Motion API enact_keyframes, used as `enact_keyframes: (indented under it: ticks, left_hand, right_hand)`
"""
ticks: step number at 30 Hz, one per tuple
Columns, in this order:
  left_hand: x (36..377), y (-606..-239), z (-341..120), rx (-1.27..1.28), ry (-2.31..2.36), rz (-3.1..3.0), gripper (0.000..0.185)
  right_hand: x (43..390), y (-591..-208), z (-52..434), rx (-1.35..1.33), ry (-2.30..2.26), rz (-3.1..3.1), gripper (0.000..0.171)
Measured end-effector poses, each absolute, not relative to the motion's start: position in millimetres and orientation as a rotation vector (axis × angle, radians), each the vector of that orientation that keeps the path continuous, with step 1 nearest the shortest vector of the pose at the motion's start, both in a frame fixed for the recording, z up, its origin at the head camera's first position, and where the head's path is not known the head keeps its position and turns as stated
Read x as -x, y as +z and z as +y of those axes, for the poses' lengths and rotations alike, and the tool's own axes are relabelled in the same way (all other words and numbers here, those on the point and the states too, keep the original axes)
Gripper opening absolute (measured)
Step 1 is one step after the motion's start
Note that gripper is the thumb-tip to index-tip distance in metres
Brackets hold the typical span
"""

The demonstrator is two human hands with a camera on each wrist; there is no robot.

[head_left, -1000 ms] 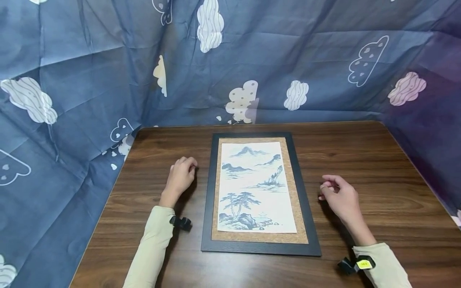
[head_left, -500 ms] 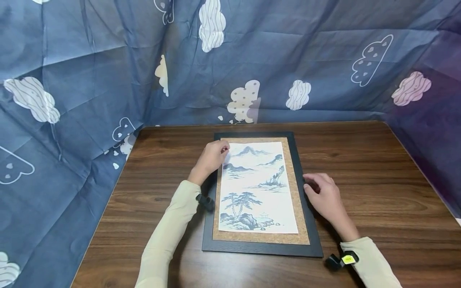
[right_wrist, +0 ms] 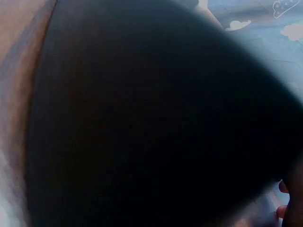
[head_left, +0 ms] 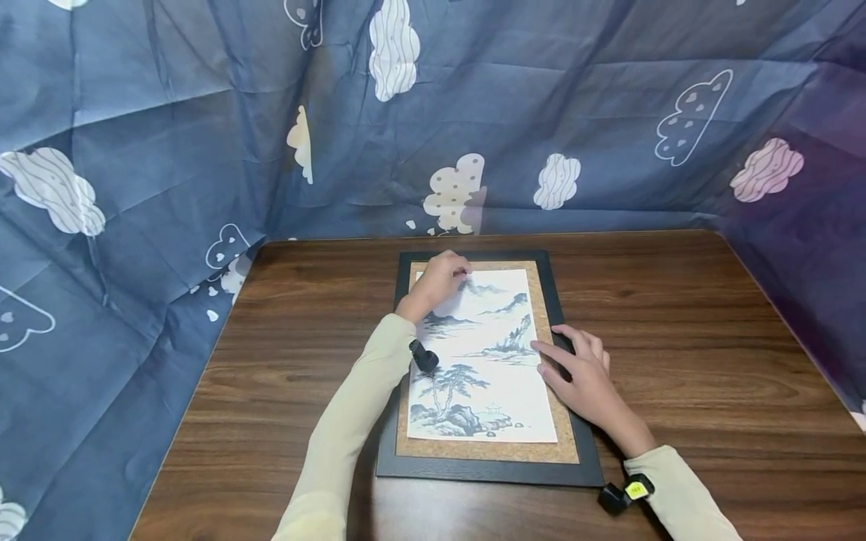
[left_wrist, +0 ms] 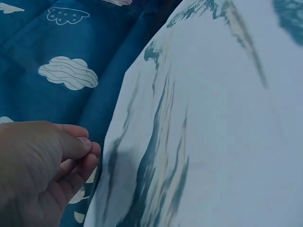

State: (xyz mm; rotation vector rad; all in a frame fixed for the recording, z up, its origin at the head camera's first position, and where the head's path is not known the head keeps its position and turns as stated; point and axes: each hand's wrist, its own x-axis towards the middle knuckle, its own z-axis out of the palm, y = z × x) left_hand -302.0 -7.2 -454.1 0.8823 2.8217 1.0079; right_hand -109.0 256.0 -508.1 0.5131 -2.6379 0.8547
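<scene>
A flat black wooden picture frame (head_left: 489,469) w/ a brown cork backing (head_left: 487,449) lies in the middle of the dark brown wood table (head_left: 704,361). On the cork sits a white paper sheet w/ a blue ink painting of hills & trees (head_left: 483,376).

The left hand (head_left: 441,276) is at the sheet's 11 o'clock corner. Fingers curled, thumb & fingertips close together right at the paper edge. In the left wrist view the painted sheet (left_wrist: 213,123) looks lifted a bit next to the left hand (left_wrist: 38,170), w/ thumb pressed on the fingers, but can't tell for sure if paper is pinched between them.

The right hand (head_left: 582,372) lies at the sheet's 3 o'clock side. Fingers straight & spread, flat on the frame's right bar, fingertips reaching the cork & maybe the paper edge. It grips nothing. The right wrist view is nearly all dark & blurry, so no help there.

Both arms wear pale beige sleeves (head_left: 352,428). Small black clips sit on each wrist; the right one has a yellow tag (head_left: 634,490).

A dark blue cloth w/ white cloud shapes (head_left: 203,135) hangs around the table from 9 o'clock past 12 to 3 o'clock.
</scene>
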Motion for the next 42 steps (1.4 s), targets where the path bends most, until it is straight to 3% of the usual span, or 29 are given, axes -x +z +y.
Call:
enact_keyframes:
  ticks: [11, 42]
  left_hand:
    - [311, -469, -5, -0.735, 0.915, 2.866, 0.017]
    - [315, -471, 10, -0.848, 0.845, 2.873, 0.012]
  right_hand:
    - [108, -512, 250, -0.507, 0.875, -2.669, 0.037]
    - [106, -509, 257, -0.494, 0.88, -2.637, 0.037]
